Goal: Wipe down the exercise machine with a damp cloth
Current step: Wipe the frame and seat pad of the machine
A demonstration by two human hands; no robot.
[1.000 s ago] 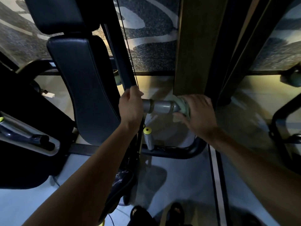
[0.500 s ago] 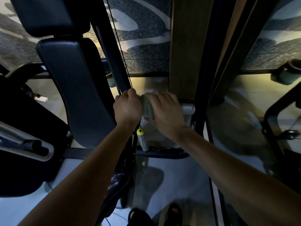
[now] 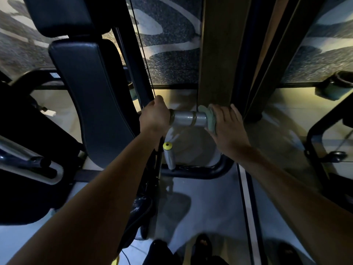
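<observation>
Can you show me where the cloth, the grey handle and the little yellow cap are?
cloth [image 3: 210,119], head view, its folded middle.
grey handle [image 3: 188,119], head view, bare middle.
yellow cap [image 3: 167,145], head view, its top.

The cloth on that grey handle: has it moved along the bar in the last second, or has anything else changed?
Yes. Half a second ago the right hand had slid the cloth inward along the grey handle, right up against the left hand. Now it has swept back out to the handle's far end, where it was a second ago. The left hand has kept its grip on the handle's inner end, and the black pad has not moved.
</observation>
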